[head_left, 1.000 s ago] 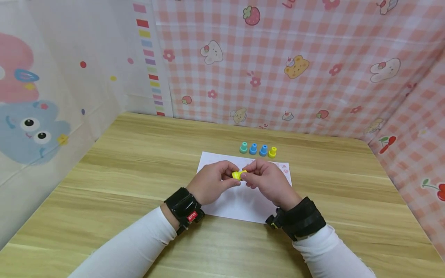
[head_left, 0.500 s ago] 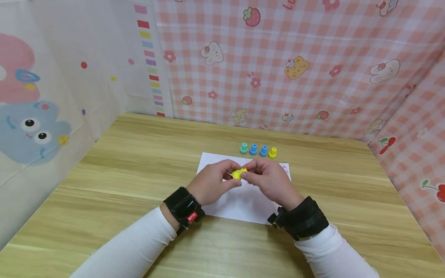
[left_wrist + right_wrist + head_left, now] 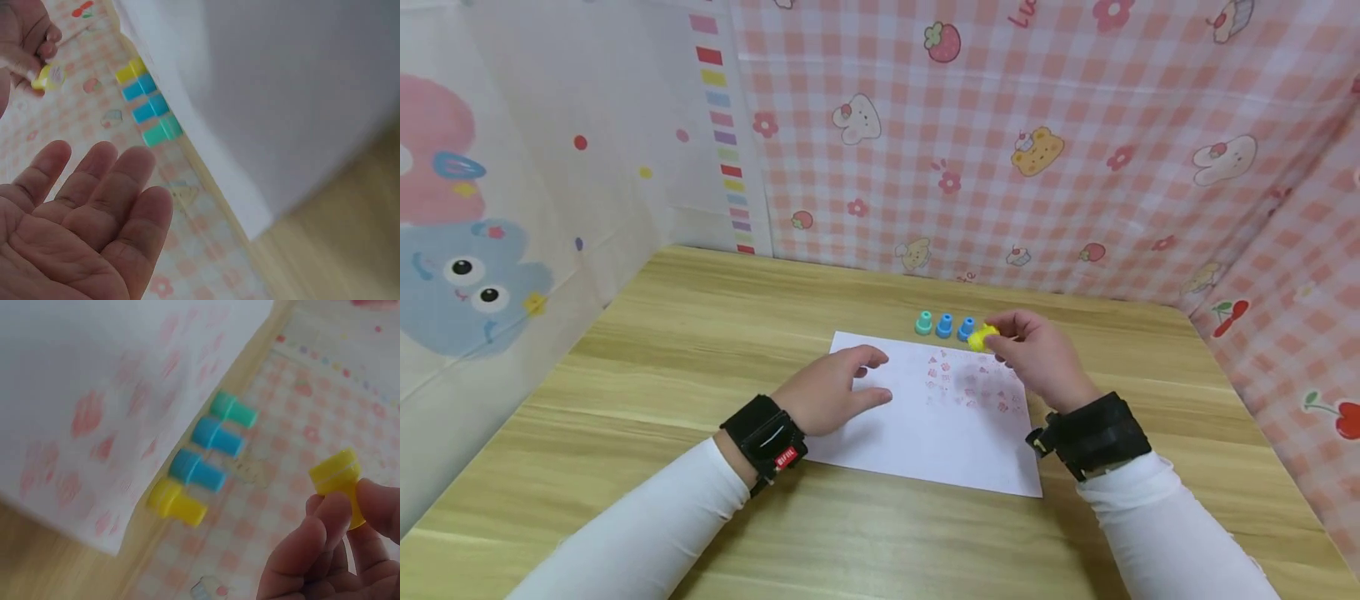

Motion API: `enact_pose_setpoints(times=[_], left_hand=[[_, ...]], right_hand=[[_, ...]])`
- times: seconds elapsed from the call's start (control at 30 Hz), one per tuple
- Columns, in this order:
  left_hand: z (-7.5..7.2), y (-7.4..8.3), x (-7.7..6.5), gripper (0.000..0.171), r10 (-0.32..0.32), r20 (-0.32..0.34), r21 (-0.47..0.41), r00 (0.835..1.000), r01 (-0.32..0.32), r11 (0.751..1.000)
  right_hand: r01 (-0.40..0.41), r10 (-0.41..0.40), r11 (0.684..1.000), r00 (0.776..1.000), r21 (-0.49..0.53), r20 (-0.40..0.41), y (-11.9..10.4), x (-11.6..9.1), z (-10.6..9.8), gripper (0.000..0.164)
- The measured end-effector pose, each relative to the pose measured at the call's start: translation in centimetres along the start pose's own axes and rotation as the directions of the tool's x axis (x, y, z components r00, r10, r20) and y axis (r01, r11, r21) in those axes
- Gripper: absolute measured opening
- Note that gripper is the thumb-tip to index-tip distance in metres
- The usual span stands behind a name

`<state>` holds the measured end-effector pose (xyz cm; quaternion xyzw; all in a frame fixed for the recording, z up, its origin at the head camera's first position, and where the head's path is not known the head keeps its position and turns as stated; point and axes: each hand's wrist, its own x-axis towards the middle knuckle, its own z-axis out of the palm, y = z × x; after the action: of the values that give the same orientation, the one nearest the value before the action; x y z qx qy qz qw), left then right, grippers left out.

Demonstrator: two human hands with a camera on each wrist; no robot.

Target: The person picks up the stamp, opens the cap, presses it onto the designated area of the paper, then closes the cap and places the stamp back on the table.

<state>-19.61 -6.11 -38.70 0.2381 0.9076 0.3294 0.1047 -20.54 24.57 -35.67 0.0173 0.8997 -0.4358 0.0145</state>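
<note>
My right hand (image 3: 1047,360) pinches a yellow toy stamp (image 3: 980,339) by its narrow handle, at the back right of a white paper sheet (image 3: 910,446). In the right wrist view its wide end, with a pale line round it, points away from the fingers. My left hand (image 3: 829,393) is apart from it over the sheet's left side, thumb and fingers spread, holding nothing. Small red prints (image 3: 945,367) mark the sheet's back right part. Behind the sheet stand a teal stamp (image 3: 923,323), two blue stamps (image 3: 944,327) and another yellow stamp (image 3: 176,502), hidden in the head view.
The sheet lies on a wood-grain table (image 3: 700,333). A pink checked cloth (image 3: 970,125) hangs behind the table and on the right; a white cloth with cartoon figures (image 3: 482,275) hangs on the left. Each wrist wears a black strap (image 3: 763,437).
Both hands were together on the yellow stamp over the sheet. My left hand has let go and drawn left; my right hand has carried the stamp right and back, towards the row.
</note>
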Motion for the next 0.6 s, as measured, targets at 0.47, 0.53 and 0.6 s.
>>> enact_pose_setpoints(times=[0.47,0.53,0.6], left_hand=[[-2.0,-1.3,-0.2,0.057,-0.029,-0.003,0.118,1.000,0.029,0.993],[-2.1,-1.5,-0.2,0.058,-0.041,0.000,0.136,0.999,0.041,0.990],[-2.3,-1.7,-0.1,0.059,-0.051,0.002,0.155,0.999,0.050,0.987]], right_hand=[[-0.030,0.001,0.972,0.992,-0.235,-0.124,2.6,3.0,-2.0,0.037],[-0.039,0.010,0.965,0.993,-0.257,-0.115,2.7,3.3,-2.1,0.034],[-0.044,0.016,0.960,0.995,-0.276,-0.103,2.8,3.6,-2.2,0.031]])
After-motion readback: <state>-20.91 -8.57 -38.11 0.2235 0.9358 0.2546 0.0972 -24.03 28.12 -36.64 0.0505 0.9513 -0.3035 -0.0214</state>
